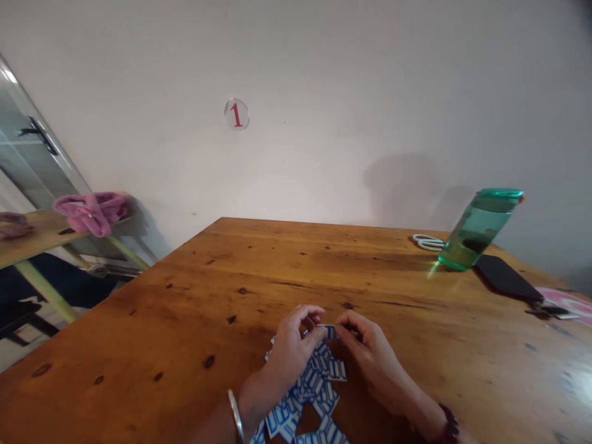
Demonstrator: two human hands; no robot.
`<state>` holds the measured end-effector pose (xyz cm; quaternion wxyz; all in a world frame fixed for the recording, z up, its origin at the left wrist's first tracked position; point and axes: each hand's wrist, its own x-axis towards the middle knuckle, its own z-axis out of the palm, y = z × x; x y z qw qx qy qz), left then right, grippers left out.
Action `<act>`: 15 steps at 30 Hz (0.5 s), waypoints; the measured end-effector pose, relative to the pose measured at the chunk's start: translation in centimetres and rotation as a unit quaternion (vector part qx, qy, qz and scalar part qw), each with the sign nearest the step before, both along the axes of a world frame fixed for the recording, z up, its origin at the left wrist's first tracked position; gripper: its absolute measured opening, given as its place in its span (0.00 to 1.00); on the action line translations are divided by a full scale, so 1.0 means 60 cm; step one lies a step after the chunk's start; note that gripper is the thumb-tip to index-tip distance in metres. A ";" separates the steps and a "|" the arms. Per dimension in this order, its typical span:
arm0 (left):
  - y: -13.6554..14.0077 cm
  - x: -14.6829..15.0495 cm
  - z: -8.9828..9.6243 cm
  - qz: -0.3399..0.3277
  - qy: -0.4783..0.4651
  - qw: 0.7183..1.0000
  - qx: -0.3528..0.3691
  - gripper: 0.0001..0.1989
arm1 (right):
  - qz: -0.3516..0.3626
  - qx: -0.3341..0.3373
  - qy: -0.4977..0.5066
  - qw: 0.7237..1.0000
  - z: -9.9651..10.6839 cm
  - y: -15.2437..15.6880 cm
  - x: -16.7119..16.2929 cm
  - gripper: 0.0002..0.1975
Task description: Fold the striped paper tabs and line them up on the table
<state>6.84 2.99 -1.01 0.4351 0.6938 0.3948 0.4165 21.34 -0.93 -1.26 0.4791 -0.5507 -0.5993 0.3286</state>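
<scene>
A loose pile of small blue-and-white cards (311, 381) lies on the wooden table in front of me. Above the pile's far end, one small blue-and-white card (330, 332) is held between my two hands. My left hand (296, 342) has its thumb at the card's left edge, with the index finger curved above it; the other fingers are partly hidden. Thumb and fingertips of my right hand (367, 348) pinch the card's right edge. My left forearm and hand cover part of the pile's left side.
On the wooden table (259, 265), a green bottle (481, 228) stands at the right beside a black phone-like slab (507, 277) and a coiled white cable (428, 242). A pink round item (567, 302) lies farther right. A side table at left holds pink cloth (95, 211).
</scene>
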 end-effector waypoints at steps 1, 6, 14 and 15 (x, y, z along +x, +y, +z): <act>-0.002 -0.002 0.001 -0.009 0.035 0.999 0.040 0.08 | 0.010 0.002 -0.017 1.000 0.001 -0.002 -0.001 0.11; 0.001 -0.011 0.004 -0.002 0.105 0.988 0.111 0.07 | 0.029 -0.017 -0.057 0.998 0.003 -0.007 -0.002 0.08; 0.023 -0.012 0.004 0.040 -0.144 0.967 -0.205 0.03 | 0.095 -0.069 -0.327 0.938 0.003 -0.014 0.021 0.02; 0.023 -0.012 0.004 0.033 -0.168 0.956 -0.239 0.03 | 0.097 -0.068 -0.343 0.932 0.002 -0.017 0.020 0.03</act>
